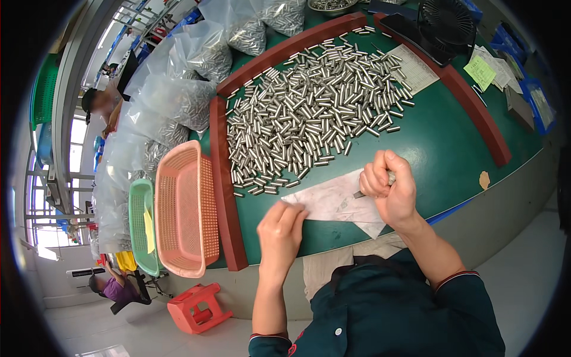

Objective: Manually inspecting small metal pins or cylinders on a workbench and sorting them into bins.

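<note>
Over the right part of a white cloth (pixel 333 199), my right hand (pixel 389 189) is closed in a fist round small metal pins; a silvery bit shows by the thumb and another below the fingers. How many it holds is hidden. My left hand (pixel 279 233) is at the cloth's left end, its fingers bent and pressed together, slightly blurred. What they pinch, if anything, I cannot make out. The cloth has grey smudges and lies flat on the green table (pixel 440 157). Beyond it spreads a large heap of shiny metal pins (pixel 315 107).
Dark red bars (pixel 225 196) border the heap. Left of them stand a pink basket (pixel 208 226) and a green basket (pixel 135 232). Clear bags of pins (pixel 208 56) line the far left. A black fan (pixel 446 27) and a printed sheet (pixel 416 68) lie at the far right.
</note>
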Motion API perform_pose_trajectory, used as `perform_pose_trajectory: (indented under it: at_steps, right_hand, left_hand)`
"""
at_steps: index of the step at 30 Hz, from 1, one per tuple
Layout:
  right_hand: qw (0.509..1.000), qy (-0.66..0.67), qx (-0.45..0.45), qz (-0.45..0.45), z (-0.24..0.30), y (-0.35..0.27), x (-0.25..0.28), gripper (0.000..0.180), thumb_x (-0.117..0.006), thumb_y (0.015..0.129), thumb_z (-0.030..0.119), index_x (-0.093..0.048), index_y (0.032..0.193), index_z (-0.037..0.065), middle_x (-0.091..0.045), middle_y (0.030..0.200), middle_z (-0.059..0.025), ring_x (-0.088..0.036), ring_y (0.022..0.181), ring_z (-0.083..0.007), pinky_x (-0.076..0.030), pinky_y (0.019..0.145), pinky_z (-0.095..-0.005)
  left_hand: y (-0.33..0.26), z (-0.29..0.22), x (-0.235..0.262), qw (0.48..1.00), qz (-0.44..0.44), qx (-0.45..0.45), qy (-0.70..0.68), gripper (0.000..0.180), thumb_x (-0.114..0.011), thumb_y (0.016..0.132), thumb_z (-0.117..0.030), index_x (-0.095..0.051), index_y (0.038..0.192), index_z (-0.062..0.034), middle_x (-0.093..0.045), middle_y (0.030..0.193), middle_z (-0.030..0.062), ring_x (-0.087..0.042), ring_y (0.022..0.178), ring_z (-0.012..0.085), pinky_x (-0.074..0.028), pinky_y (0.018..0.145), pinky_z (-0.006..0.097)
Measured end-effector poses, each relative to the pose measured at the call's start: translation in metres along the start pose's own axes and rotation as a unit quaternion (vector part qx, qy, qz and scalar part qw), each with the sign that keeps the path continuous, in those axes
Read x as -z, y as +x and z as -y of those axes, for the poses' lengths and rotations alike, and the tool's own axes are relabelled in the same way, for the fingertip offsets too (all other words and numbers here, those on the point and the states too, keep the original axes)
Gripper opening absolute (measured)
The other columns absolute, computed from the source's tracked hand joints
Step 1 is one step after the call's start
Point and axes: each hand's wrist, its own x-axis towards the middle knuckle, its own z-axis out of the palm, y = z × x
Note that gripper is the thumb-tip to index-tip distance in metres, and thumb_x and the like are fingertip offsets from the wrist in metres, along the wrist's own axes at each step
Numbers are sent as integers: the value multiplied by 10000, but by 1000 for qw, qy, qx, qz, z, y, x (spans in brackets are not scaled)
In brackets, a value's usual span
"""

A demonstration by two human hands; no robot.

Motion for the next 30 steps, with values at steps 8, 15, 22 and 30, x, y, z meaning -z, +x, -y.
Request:
perform_pose_trajectory:
  at_steps: [8, 15, 22, 30]
  right_hand:
    - [1000, 10, -2, 0, 1, 0, 1, 392, -327, 979, 245, -332, 614, 102, -284, 469, 25, -192, 439, -75, -205, 444, -260]
    - [1000, 18, -16, -4, 1, 1, 1, 402, -316, 984, 266, -325, 612, 114, -266, 463, 32, -186, 435, -76, -198, 445, -262]
    - [999, 0, -19, -46, 4, 1, -5, 413, -312, 980, 308, -317, 606, 134, -230, 444, 47, -147, 408, -82, -196, 446, -263]
    - [999, 1, -8, -36, 6, 4, -9, 409, -313, 993, 258, -283, 605, 131, -216, 469, 38, -134, 429, -83, -181, 432, -259]
  left_hand:
    - [-7, -1, -6, 999, -36, -21, -10, 152, -746, 713, -3, -644, 823, -28, -588, 702, 105, -574, 598, 255, -451, 538, 323]
    - [-56, -6, 27, 771, -233, 265, -530, 147, -635, 835, 51, -624, 979, 26, -608, 928, 106, -575, 745, 152, -462, 641, 228]
    - [-136, -13, 18, 473, -177, 364, -783, 231, -639, 866, -53, -604, 1093, -27, -567, 984, 105, -500, 836, 148, -436, 734, 212]
    - [-197, 25, -29, 364, -203, 302, -857, 181, -618, 879, -48, -604, 1059, -34, -524, 943, 86, -509, 822, 146, -449, 752, 219]
